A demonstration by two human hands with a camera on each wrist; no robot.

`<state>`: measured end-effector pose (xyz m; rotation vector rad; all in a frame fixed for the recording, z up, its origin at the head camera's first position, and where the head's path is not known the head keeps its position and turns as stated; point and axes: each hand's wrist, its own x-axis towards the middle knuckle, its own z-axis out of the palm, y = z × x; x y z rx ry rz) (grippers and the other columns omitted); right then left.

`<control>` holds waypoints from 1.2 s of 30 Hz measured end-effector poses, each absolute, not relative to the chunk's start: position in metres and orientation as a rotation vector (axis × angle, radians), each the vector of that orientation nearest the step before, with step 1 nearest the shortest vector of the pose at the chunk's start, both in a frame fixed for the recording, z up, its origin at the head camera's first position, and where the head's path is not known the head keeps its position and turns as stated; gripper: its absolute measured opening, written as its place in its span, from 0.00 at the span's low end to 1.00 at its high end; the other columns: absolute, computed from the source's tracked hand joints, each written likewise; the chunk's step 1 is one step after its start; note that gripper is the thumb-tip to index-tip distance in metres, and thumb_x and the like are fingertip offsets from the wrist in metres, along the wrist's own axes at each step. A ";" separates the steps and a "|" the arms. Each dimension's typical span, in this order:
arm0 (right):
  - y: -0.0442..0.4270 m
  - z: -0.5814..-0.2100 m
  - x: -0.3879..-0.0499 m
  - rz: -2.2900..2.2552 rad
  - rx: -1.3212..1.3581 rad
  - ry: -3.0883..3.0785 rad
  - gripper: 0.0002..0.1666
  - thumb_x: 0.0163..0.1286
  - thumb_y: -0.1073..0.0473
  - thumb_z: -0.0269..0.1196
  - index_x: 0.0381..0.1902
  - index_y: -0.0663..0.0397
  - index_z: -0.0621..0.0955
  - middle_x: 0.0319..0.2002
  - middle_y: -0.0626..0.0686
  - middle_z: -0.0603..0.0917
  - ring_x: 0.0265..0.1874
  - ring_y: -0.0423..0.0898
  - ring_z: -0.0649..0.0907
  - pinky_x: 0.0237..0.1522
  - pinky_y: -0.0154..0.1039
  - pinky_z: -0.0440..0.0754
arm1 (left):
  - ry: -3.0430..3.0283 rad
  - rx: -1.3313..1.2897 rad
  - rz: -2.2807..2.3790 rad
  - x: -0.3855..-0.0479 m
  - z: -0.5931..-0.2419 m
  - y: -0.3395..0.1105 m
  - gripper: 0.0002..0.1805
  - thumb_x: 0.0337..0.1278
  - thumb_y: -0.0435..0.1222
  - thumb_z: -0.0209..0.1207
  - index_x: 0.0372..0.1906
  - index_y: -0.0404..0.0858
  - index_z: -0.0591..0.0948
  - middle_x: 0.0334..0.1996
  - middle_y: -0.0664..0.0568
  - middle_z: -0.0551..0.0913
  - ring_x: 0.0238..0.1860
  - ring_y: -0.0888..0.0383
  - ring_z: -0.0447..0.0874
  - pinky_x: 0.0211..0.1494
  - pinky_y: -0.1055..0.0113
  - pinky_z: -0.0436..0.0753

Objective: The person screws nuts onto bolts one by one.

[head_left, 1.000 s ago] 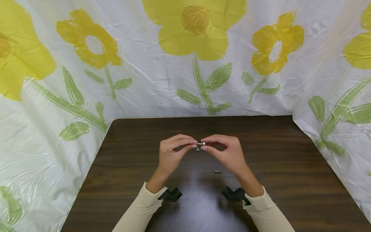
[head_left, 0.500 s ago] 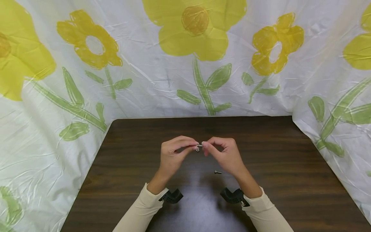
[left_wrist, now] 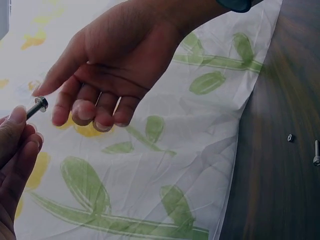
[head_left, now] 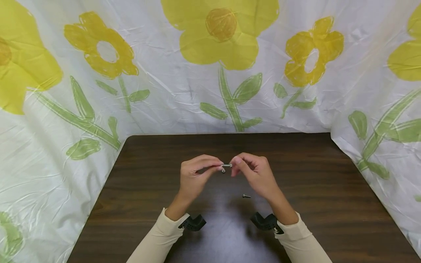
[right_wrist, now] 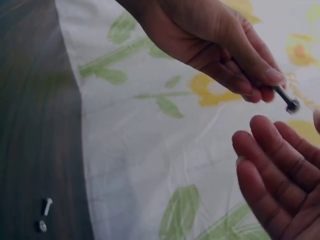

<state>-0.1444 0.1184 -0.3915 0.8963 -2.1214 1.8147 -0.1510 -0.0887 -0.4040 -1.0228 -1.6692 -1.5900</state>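
Observation:
Raised over the table, a small metal bolt lies nearly level in the head view. My left hand pinches one end of it between thumb and fingertips. The wider end points toward my right hand; whether it is the bolt's head or a nut I cannot tell. Beside that end, my right hand has its fingers loosely bent and grips nothing visible. In the left wrist view its index or thumb tip comes very close to the bolt; contact is unclear.
A small nut and a second bolt lie on the dark wooden table. White cloth printed with yellow flowers hangs behind and at both sides. Each wrist carries a black camera mount.
My right hand's fingertips, which were on the bolt's wider end, have shifted and now sit beside it, leaving more of the bolt visible. My left hand keeps its pinch, almost still.

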 end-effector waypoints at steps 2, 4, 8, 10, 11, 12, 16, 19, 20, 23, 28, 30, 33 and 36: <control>0.121 -0.390 -0.144 1.840 0.918 -2.100 0.07 0.73 0.70 0.62 0.43 0.58 0.85 0.28 0.50 0.88 0.28 0.48 0.88 0.35 0.41 0.88 | -1.669 -1.011 -1.589 -0.151 -0.403 -0.090 0.14 0.39 0.14 0.72 0.34 0.30 0.89 0.31 0.43 0.88 0.33 0.52 0.88 0.38 0.66 0.86; 0.123 -0.389 -0.144 1.832 0.942 -2.085 0.13 0.67 0.72 0.67 0.49 0.58 0.85 0.33 0.51 0.89 0.31 0.48 0.89 0.36 0.40 0.88 | -1.670 -1.006 -1.588 -0.151 -0.402 -0.091 0.14 0.39 0.14 0.72 0.34 0.30 0.89 0.31 0.43 0.88 0.33 0.52 0.88 0.38 0.67 0.86; 0.123 -0.388 -0.144 1.750 0.978 -2.068 0.22 0.58 0.74 0.74 0.50 0.56 0.86 0.37 0.52 0.90 0.33 0.46 0.89 0.36 0.37 0.86 | -1.674 -1.009 -1.593 -0.151 -0.402 -0.092 0.14 0.40 0.14 0.72 0.34 0.30 0.89 0.32 0.43 0.88 0.33 0.52 0.88 0.38 0.67 0.86; 0.123 -0.388 -0.144 1.732 0.989 -2.054 0.20 0.57 0.74 0.74 0.48 0.56 0.87 0.36 0.52 0.90 0.33 0.45 0.89 0.35 0.37 0.86 | -1.673 -1.016 -1.600 -0.151 -0.403 -0.091 0.14 0.40 0.14 0.72 0.34 0.30 0.89 0.32 0.43 0.88 0.33 0.52 0.88 0.38 0.67 0.86; 0.123 -0.388 -0.143 1.724 0.991 -2.047 0.19 0.57 0.74 0.74 0.46 0.57 0.88 0.36 0.52 0.90 0.33 0.45 0.89 0.34 0.38 0.86 | -1.673 -1.019 -1.602 -0.151 -0.403 -0.091 0.14 0.40 0.14 0.72 0.34 0.30 0.89 0.32 0.43 0.88 0.33 0.52 0.88 0.38 0.67 0.86; 0.123 -0.388 -0.143 1.720 0.991 -2.039 0.18 0.57 0.74 0.74 0.45 0.58 0.88 0.36 0.52 0.90 0.33 0.45 0.89 0.34 0.38 0.87 | -1.673 -1.024 -1.604 -0.151 -0.404 -0.091 0.14 0.40 0.14 0.72 0.34 0.30 0.89 0.32 0.43 0.89 0.33 0.52 0.88 0.38 0.67 0.86; 0.122 -0.388 -0.143 1.709 0.985 -2.016 0.13 0.57 0.75 0.74 0.41 0.61 0.89 0.36 0.52 0.90 0.31 0.45 0.89 0.32 0.39 0.87 | -1.674 -1.030 -1.603 -0.152 -0.404 -0.090 0.14 0.40 0.14 0.72 0.34 0.30 0.89 0.32 0.43 0.89 0.33 0.52 0.88 0.38 0.66 0.86; 0.122 -0.389 -0.144 1.710 0.984 -2.019 0.12 0.58 0.75 0.73 0.40 0.62 0.89 0.35 0.53 0.90 0.30 0.45 0.89 0.32 0.39 0.87 | -1.675 -1.026 -1.602 -0.152 -0.405 -0.091 0.14 0.40 0.14 0.72 0.34 0.30 0.89 0.31 0.43 0.88 0.33 0.52 0.88 0.38 0.66 0.86; 0.122 -0.389 -0.144 1.711 0.984 -2.021 0.11 0.59 0.75 0.73 0.40 0.63 0.88 0.35 0.53 0.90 0.30 0.45 0.89 0.32 0.39 0.87 | -1.674 -1.025 -1.603 -0.152 -0.405 -0.091 0.14 0.39 0.14 0.72 0.34 0.30 0.89 0.31 0.43 0.89 0.33 0.52 0.88 0.38 0.66 0.86; 0.121 -0.390 -0.145 1.712 0.988 -2.020 0.12 0.59 0.75 0.72 0.40 0.63 0.88 0.35 0.53 0.90 0.30 0.45 0.88 0.31 0.38 0.86 | -1.673 -1.020 -1.600 -0.152 -0.405 -0.091 0.14 0.39 0.13 0.72 0.33 0.29 0.89 0.31 0.42 0.89 0.32 0.52 0.89 0.38 0.66 0.87; 0.120 -0.391 -0.144 1.701 0.986 -2.016 0.13 0.59 0.74 0.73 0.41 0.58 0.88 0.34 0.52 0.90 0.29 0.45 0.88 0.32 0.37 0.86 | -1.681 -1.008 -1.610 -0.152 -0.405 -0.091 0.14 0.40 0.14 0.71 0.34 0.30 0.89 0.31 0.43 0.89 0.32 0.52 0.89 0.37 0.66 0.87; 0.120 -0.391 -0.144 1.697 0.983 -2.022 0.12 0.61 0.72 0.73 0.42 0.57 0.88 0.33 0.53 0.90 0.29 0.46 0.88 0.32 0.37 0.86 | -1.684 -1.002 -1.614 -0.151 -0.405 -0.091 0.14 0.40 0.14 0.71 0.35 0.30 0.89 0.31 0.43 0.89 0.33 0.52 0.89 0.37 0.66 0.87; 0.120 -0.392 -0.145 1.704 0.982 -2.033 0.10 0.62 0.70 0.73 0.41 0.55 0.88 0.32 0.54 0.90 0.29 0.49 0.88 0.32 0.38 0.86 | -1.687 -0.995 -1.621 -0.150 -0.405 -0.091 0.14 0.40 0.14 0.72 0.35 0.30 0.89 0.32 0.43 0.89 0.33 0.52 0.89 0.37 0.66 0.87; 0.120 -0.393 -0.145 1.724 0.992 -2.044 0.09 0.63 0.70 0.72 0.41 0.54 0.88 0.32 0.55 0.90 0.29 0.50 0.89 0.33 0.38 0.87 | -1.689 -0.993 -1.624 -0.150 -0.405 -0.090 0.14 0.39 0.14 0.72 0.34 0.30 0.89 0.32 0.43 0.89 0.33 0.52 0.89 0.37 0.66 0.87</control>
